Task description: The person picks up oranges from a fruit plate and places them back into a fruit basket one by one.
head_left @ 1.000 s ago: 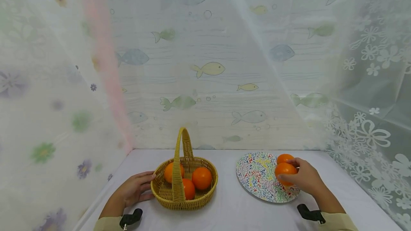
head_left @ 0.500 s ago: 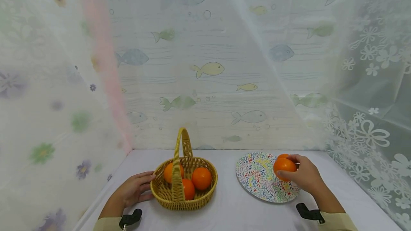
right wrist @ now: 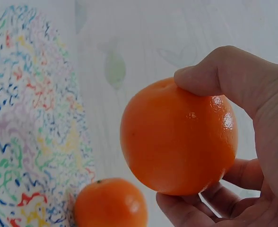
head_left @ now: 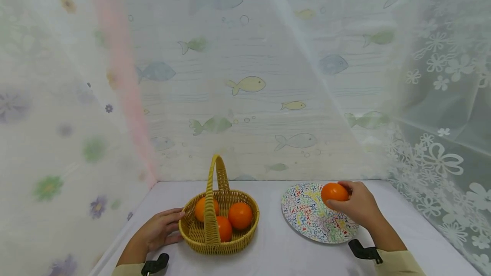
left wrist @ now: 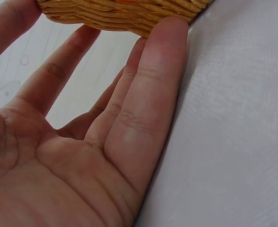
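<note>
Steadying the basket (head_left: pixel 230 249), it seems, the left hand (head_left: pixel 155 230) rests spread fingers against its side. Inside sit three oranges (head_left: pixel 240 216), probably so they cannot roll away. The right hand (head_left: pixel 359 204) pinches another orange (head_left: pixel 333 195), thumb opposite fingers, likely for a secure hold on its round skin; it appears raised over the plate (head_left: pixel 307 220). A further orange (right wrist: pixel 111 204) shows by the plate's edge. Beyond hangs a fish-print curtain (head_left: pixel 261 58).

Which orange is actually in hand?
The orange the right hand grips. Three others sit in the basket; the fifth, at the edge of the plate, is unheld.
</note>
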Demonstrator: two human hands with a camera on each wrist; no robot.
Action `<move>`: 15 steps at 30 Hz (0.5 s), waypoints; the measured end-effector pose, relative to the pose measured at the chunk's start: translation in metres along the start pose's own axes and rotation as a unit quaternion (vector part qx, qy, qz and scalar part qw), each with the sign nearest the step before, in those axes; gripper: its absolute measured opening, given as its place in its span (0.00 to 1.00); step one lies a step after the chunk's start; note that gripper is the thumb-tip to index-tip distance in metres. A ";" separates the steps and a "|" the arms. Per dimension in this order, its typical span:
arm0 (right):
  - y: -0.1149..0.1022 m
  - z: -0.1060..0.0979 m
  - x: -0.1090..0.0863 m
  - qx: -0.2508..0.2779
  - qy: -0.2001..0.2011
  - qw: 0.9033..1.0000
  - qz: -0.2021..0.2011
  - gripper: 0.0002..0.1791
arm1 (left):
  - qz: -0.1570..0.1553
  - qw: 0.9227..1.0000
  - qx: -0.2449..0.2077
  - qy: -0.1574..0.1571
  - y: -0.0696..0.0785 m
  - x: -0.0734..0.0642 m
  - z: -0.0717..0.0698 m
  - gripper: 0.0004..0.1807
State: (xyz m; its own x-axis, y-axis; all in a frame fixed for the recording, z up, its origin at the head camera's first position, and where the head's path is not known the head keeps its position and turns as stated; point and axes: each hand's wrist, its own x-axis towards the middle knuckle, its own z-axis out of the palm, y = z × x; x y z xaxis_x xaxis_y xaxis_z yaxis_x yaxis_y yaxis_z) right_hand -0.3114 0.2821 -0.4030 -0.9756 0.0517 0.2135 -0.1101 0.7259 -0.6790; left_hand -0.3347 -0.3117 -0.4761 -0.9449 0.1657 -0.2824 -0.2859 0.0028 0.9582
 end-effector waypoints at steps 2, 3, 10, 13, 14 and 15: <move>-0.005 0.001 0.001 0.006 0.002 1.000 -0.008 0.47 | 0.000 1.000 0.000 0.001 0.000 0.000 0.000 0.43; -0.008 0.001 0.001 0.009 0.004 1.000 -0.010 0.47 | 0.000 1.000 0.000 0.002 0.000 0.000 0.000 0.43; -0.026 0.002 0.004 0.048 0.014 0.999 -0.009 0.47 | 0.001 1.000 0.000 0.001 0.001 0.001 0.000 0.44; -0.031 0.002 0.007 0.065 0.014 0.998 -0.011 0.46 | 0.000 1.000 -0.002 -0.001 0.001 0.000 0.000 0.43; -0.033 0.001 0.009 0.067 0.016 0.998 -0.014 0.46 | 0.000 1.000 -0.002 0.000 0.001 0.000 0.001 0.43; -0.035 0.001 0.010 0.068 0.017 0.997 -0.016 0.46 | 0.000 1.000 -0.002 0.000 0.001 0.000 0.001 0.43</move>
State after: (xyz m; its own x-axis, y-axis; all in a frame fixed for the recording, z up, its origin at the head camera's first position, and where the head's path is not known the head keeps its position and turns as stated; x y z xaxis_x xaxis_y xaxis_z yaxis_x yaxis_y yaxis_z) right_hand -0.3171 0.2564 -0.3779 -0.9642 0.0549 0.2593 -0.1684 0.6284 -0.7594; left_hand -0.3346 -0.3111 -0.4756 -0.9447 0.1660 -0.2827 -0.2867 -0.0003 0.9580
